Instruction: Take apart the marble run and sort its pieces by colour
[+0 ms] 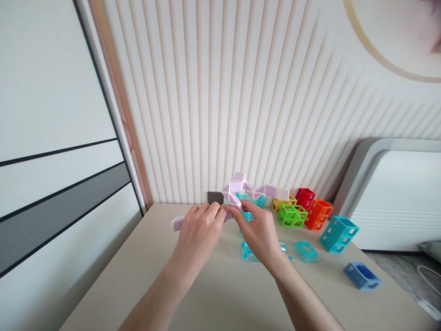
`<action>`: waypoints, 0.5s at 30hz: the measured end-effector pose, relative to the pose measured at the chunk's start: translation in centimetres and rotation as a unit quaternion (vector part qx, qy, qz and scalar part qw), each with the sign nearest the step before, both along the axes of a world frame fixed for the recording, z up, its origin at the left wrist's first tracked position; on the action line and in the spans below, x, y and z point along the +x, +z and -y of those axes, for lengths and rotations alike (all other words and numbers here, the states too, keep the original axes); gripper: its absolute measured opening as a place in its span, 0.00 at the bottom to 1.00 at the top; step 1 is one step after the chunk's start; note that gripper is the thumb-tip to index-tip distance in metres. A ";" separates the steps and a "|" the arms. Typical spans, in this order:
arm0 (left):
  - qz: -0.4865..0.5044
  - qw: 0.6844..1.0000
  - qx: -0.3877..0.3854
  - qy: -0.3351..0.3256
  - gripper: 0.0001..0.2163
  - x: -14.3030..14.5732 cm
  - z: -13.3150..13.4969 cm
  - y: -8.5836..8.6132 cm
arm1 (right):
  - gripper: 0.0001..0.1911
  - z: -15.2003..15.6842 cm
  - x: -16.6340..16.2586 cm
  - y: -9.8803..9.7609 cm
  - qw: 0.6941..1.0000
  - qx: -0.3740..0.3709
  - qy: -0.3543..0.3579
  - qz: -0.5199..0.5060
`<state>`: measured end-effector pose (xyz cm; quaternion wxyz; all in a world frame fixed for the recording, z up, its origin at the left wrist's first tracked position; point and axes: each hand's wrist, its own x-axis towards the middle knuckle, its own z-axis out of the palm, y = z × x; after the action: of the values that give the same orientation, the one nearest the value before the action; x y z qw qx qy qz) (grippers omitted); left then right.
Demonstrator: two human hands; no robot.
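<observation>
A pink-and-white twisty snake puzzle (241, 188) made of linked wedge segments is held above the beige table (220, 285), near the ribbed wall. My left hand (200, 230) grips its left part, with one pale end (178, 223) sticking out to the left. My right hand (258, 230) pinches a segment close to the middle. The rest of the chain bends up and runs off to the right. Both hands are closed on the puzzle, fingertips almost meeting.
Hollow plastic cube frames stand at the back right: green (292, 215), red (305, 196), orange (319, 214), yellow (280, 203) and teal (339, 233). A blue frame (361, 275) lies near the right edge. Clear teal pieces (305, 251) lie by my right wrist. A dark wall socket (215, 197) sits behind.
</observation>
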<state>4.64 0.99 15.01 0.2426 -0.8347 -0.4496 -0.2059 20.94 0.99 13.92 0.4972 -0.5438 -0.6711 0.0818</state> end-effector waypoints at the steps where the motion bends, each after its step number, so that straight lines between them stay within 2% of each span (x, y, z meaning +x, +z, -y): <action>1: -0.003 1.000 0.009 0.004 0.05 0.0 0.1 0.1 | 0.17 0.1 0.0 -0.1 1.000 0.010 -0.017 0.019; 3: -0.005 0.999 0.031 0.004 0.07 -0.1 0.3 0.3 | 0.18 0.1 0.1 -0.1 0.998 0.024 -0.052 0.039; 5: -0.001 0.998 0.056 0.002 0.09 0.0 0.5 0.2 | 0.20 -0.1 0.4 -0.2 0.998 0.021 -0.057 0.014; 9: 0.025 0.996 0.080 -0.001 0.12 0.9 0.9 -0.4 | 0.24 -0.8 0.9 -0.5 0.992 0.002 0.017 -0.122; 12: 0.077 0.997 0.022 -0.008 0.10 1.4 0.9 -0.7 | 0.21 -0.9 0.9 -0.6 0.987 0.010 0.037 -0.157; 15: 0.143 0.984 -0.093 -0.040 0.10 1.0 0.9 -0.4 | 0.18 -0.6 0.5 -0.7 0.987 0.021 0.069 -0.142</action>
<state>5.68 0.12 14.57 0.0887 -0.8325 -0.4635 -0.2903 21.43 1.57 13.19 0.5918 -0.4685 -0.6312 0.1785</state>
